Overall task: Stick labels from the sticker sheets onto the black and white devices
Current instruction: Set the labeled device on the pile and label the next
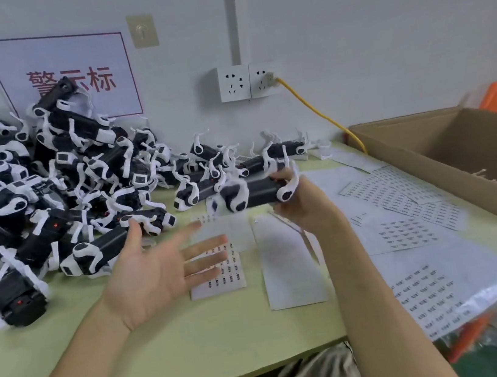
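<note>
Black-white device (254, 192) gripped by right hand (304, 209), long axis left-right; left hand (152, 265) open, palm up, lower-left of device, nearer sticker sheet (222, 283).

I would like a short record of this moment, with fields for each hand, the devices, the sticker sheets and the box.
left hand: open, palm up, fingers straight, holds nothing
right hand: grips one black and white device, raised above the table
pile of devices: heaped at the left, reaching the wall
sticker sheets: lie flat, centre and right of the table
cardboard box: open, at the right edge
</note>
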